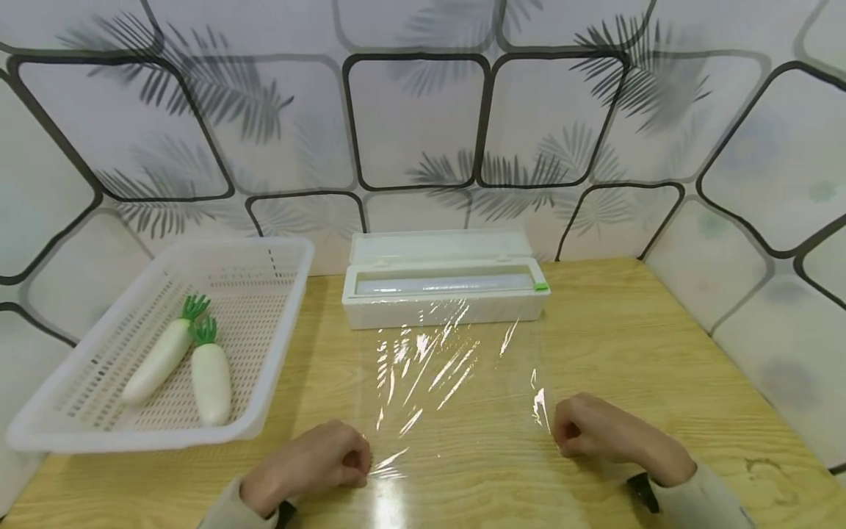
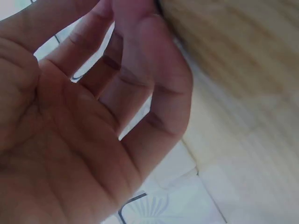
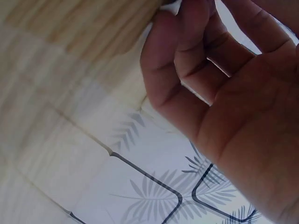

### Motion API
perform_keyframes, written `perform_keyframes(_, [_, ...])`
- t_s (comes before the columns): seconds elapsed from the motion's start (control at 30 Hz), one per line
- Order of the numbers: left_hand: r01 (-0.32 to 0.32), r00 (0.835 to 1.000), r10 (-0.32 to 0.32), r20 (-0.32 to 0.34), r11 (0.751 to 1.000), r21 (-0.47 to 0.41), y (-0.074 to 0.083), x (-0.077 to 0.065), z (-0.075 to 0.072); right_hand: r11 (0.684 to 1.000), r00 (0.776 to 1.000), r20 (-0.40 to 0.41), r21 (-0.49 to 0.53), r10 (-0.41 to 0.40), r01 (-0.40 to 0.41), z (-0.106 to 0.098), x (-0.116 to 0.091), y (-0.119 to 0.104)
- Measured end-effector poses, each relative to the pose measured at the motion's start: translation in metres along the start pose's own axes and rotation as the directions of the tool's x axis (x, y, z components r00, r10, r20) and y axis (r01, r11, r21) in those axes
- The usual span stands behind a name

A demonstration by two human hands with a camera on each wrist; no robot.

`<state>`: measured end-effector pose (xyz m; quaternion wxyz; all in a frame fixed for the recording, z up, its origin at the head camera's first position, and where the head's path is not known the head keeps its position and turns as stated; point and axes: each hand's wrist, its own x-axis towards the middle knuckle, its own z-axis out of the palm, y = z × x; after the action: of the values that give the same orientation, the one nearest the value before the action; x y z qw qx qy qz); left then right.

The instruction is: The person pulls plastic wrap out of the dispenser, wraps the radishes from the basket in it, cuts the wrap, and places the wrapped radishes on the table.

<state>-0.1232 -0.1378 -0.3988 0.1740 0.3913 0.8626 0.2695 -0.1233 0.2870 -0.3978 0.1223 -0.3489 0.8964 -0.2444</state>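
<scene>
A clear sheet of cling film [image 1: 449,389] stretches from a white cling film box [image 1: 436,312] toward me over the wooden table. My left hand [image 1: 317,455] pinches the sheet's near left edge with curled fingers. At the near right edge, my right hand [image 1: 604,433] pinches the film the same way. The box's lid [image 1: 439,246] stands raised, and a roll [image 1: 446,283] lies inside. In both wrist views the fingers of the left hand [image 2: 84,121] and right hand [image 3: 219,102] bend toward the thumb; the film is hard to make out there.
On the left stands a white plastic basket [image 1: 287,330] holding two white radishes, one radish [image 1: 158,360] slanted and the other radish [image 1: 211,382] nearer me. A small green tab [image 1: 540,286] sits at the box's right end. A patterned wall covering [image 1: 423,125] rises behind the table [image 1: 634,338].
</scene>
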Motion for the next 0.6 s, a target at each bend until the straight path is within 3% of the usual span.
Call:
perform_keyframes(0.13, [-0.021, 1.000, 0.022, -0.020, 0.999, 0.029, 0.001, -0.003, -0.001, 0.999, 0.999, 0.005, -0.036, -0.034, 0.035, -0.002, -0.001, 0.001])
perform_keyframes(0.3, [-0.012, 1.000, 0.013, -0.018, 0.999, 0.041, 0.004, -0.006, -0.003, 0.997, 0.996, 0.037, -0.006, -0.077, 0.077, -0.007, -0.002, 0.001])
perform_keyframes(0.5, [-0.014, 0.999, 0.020, -0.027, 0.980, 0.197, 0.009, -0.003, -0.002, 0.997, 0.994, 0.094, 0.066, -0.049, 0.043, -0.015, -0.009, 0.004])
perform_keyframes(0.6, [-0.005, 1.000, 0.012, -0.026, 0.973, 0.232, 0.011, -0.005, -0.002, 0.992, 0.992, 0.122, 0.119, -0.045, 0.031, -0.020, -0.010, 0.002])
